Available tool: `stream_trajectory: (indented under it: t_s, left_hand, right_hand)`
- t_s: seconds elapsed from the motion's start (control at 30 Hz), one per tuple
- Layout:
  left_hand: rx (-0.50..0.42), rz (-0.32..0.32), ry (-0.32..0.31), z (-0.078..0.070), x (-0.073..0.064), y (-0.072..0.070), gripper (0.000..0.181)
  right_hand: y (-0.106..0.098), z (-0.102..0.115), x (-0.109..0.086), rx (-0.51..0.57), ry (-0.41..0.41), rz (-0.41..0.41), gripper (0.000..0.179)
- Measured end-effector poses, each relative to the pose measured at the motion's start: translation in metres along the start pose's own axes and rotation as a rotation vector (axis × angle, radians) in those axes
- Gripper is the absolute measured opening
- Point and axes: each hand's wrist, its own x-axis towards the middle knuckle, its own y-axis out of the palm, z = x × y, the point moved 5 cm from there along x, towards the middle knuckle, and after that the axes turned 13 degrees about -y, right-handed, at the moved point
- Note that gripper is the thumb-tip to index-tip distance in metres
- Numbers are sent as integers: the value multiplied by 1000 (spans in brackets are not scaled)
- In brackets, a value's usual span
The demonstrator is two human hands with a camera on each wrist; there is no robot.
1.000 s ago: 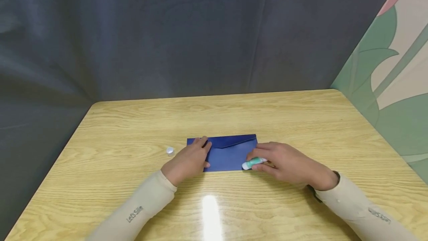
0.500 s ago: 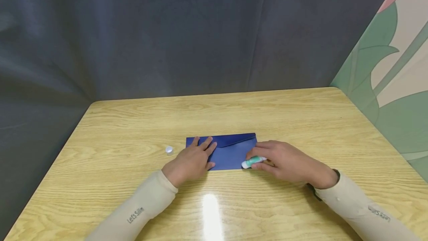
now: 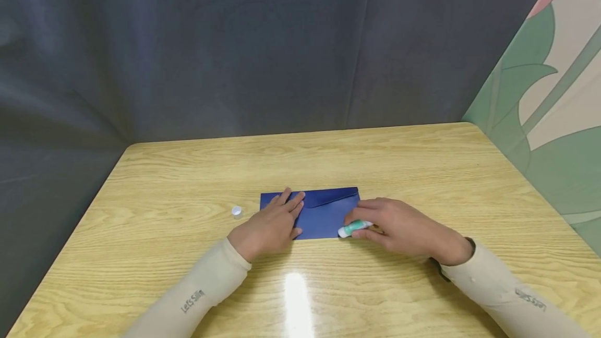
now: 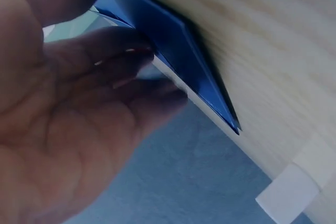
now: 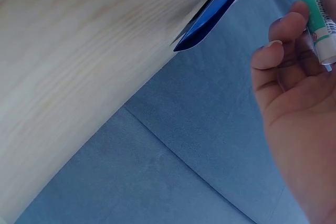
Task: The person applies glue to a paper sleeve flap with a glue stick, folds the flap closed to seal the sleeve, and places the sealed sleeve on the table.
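A dark blue envelope point(image 3: 324, 224) with a pointed flap lies on the wooden table. My left hand point(image 3: 271, 227) rests on its left half with the fingers spread, covering part of the flap. In the left wrist view the envelope's edge point(image 4: 176, 38) stands a little off the table beside those fingers. My right hand point(image 3: 396, 226) grips a green and white glue stick point(image 3: 354, 228) between thumb and fingers. The white end of the glue stick is at the envelope's lower right corner. Left of the envelope sits a small white cap point(image 3: 237, 212).
The light wooden table point(image 3: 225, 166) reaches back to a dark grey curtain point(image 3: 244, 56). At the right, a wall panel point(image 3: 559, 119) with green leaf shapes borders the table. Glare point(image 3: 298, 304) shows on the wood near the front edge.
My left hand has slid slightly right across the envelope, and its fingers have spread out. The right hand and glue stick have stayed almost in place.
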Motion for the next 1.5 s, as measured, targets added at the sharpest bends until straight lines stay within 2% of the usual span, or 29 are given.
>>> stream_trajectory:
  t_s: [0.17, 0.33, 0.8, 1.0, 1.27, 1.5]
  left_hand:
    - [-46, 48, 24, 3, 4, -1, 60]
    - [-39, 38, 36, 3, 6, -4, 61]
    - [-22, 31, 22, 0, 8, -2, 57]
    - [-8, 6, 33, -4, 9, -4, 59]
    - [-27, -44, 85, -12, 12, -8, 59]
    - [-14, -92, 90, -16, 17, -10, 56]
  right_hand:
    - [1, 0, 0, -3, -6, -4, 12]
    - [1, -1, -1, 0, -10, -8, 12]
    - [2, 0, 0, -6, -5, 10, 14]
    - [1, 0, 0, -9, -6, 11, 13]
    - [0, 0, -1, -14, -14, 8, 13]
    - [2, 1, 0, -15, -11, 14, 14]
